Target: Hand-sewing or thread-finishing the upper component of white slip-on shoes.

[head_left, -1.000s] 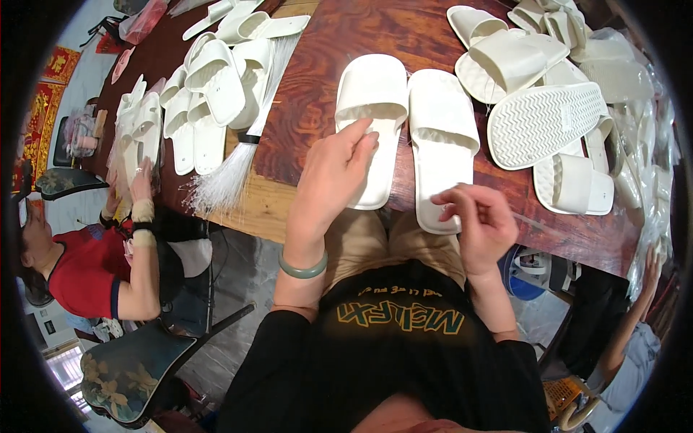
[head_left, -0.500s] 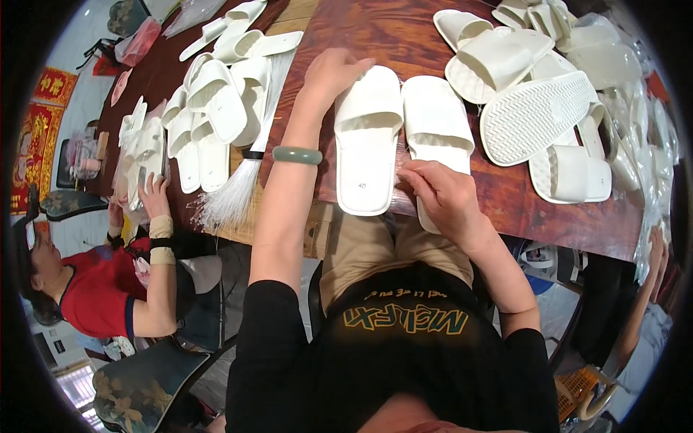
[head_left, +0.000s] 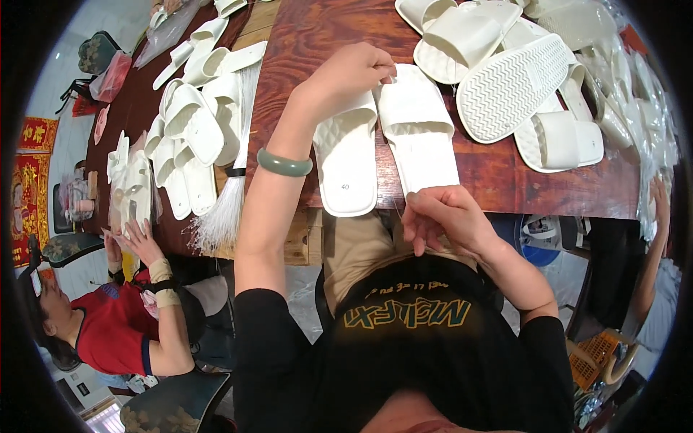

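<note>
Two white slippers lie side by side on the table before me, toes away: a left slipper (head_left: 347, 169) and a right slipper (head_left: 426, 160). My left hand (head_left: 354, 76) is closed in a pinch at their far ends, partly covering the left slipper's toe. What its fingertips hold is too small to make out. By the heel of the right slipper, my right hand (head_left: 446, 216) has its thumb and forefinger pinched together, the other fingers curled loosely. A thin, pale thread (head_left: 396, 207) shows beside those fingertips.
White slippers (head_left: 514, 86) are heaped at the right, near clear plastic wrap (head_left: 653, 130). More slippers (head_left: 195, 115) lie on the left table beside a tied bundle of white strands (head_left: 229, 206). A person in red (head_left: 108, 317) works at the left; another person's arm (head_left: 655, 245) shows at the right.
My left hand has moved right, toward the gap between the slipper toes. My right hand has moved down, off the right slipper toward its heel end. The view has shifted slightly.
</note>
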Demonstrator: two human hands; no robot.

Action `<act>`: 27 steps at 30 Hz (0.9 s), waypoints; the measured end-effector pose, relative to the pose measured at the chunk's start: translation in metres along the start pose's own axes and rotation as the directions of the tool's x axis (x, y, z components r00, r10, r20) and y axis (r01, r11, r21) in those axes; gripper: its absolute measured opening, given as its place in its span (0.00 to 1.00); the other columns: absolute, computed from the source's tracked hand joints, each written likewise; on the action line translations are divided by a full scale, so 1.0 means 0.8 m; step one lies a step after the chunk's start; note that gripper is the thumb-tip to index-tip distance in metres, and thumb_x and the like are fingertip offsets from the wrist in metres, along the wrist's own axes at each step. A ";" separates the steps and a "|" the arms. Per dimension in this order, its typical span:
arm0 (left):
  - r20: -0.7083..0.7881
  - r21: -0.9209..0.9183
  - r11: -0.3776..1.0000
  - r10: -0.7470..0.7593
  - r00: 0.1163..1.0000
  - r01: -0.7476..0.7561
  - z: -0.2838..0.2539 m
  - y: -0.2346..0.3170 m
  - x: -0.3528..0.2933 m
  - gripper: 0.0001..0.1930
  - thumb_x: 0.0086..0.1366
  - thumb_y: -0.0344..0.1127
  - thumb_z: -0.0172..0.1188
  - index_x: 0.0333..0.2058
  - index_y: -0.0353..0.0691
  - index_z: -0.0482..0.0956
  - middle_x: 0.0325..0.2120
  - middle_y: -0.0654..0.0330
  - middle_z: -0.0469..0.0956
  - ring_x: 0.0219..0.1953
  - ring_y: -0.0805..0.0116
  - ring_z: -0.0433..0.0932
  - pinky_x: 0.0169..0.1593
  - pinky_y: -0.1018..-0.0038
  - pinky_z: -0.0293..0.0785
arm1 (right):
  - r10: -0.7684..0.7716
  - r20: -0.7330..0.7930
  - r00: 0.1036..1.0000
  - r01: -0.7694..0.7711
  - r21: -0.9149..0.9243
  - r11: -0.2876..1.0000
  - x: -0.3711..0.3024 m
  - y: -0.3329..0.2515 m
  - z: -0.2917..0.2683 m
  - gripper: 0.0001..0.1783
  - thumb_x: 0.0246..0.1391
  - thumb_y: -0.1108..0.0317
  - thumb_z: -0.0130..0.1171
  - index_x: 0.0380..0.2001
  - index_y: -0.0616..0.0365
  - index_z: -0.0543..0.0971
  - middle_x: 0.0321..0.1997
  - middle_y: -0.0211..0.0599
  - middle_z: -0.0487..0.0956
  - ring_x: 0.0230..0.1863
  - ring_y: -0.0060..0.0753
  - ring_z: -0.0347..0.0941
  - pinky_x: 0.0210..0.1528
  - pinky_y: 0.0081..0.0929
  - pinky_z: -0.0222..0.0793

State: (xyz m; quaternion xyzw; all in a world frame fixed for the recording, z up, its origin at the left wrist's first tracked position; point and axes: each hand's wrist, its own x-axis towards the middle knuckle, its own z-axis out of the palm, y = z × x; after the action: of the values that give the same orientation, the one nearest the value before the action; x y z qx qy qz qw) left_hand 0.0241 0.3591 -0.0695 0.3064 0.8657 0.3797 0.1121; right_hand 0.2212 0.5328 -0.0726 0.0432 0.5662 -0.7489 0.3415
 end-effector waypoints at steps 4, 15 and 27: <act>0.083 0.041 0.999 -0.036 0.996 0.033 -0.004 -0.008 0.011 0.11 0.60 0.34 0.53 0.35 0.33 0.80 0.25 0.64 0.77 0.29 0.77 0.71 0.38 0.79 0.67 | 0.072 -0.009 0.997 -0.072 -0.089 0.993 -0.002 -0.008 -0.012 0.16 0.60 0.63 0.47 0.24 0.62 0.76 0.18 0.34 0.76 0.14 0.22 0.71 0.13 0.13 0.59; 0.149 -0.428 0.877 -0.169 0.974 0.218 0.012 -0.001 0.009 0.10 0.63 0.34 0.53 0.34 0.36 0.80 0.19 0.72 0.71 0.19 0.84 0.59 0.23 0.84 0.55 | -0.707 0.006 0.707 0.126 -0.985 0.118 0.099 -0.031 -0.047 0.17 0.53 0.62 0.52 0.18 0.65 0.76 0.16 0.52 0.73 0.19 0.55 0.70 0.23 0.41 0.66; -0.194 -0.654 0.756 -0.206 0.959 0.030 0.006 -0.011 0.004 0.11 0.57 0.31 0.62 0.38 0.31 0.80 0.29 0.59 0.81 0.19 0.85 0.66 0.25 0.87 0.64 | -0.710 0.132 0.692 0.154 -0.988 -0.034 0.089 -0.042 -0.037 0.12 0.54 0.65 0.55 0.23 0.62 0.77 0.18 0.47 0.74 0.19 0.47 0.72 0.21 0.36 0.65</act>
State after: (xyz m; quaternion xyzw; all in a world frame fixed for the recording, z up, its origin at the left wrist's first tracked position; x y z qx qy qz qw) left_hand 0.0197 0.3595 -0.0789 0.1423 0.7071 0.6817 0.1226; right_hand 0.1386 0.5297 -0.0880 -0.2126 0.9417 -0.2342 -0.1144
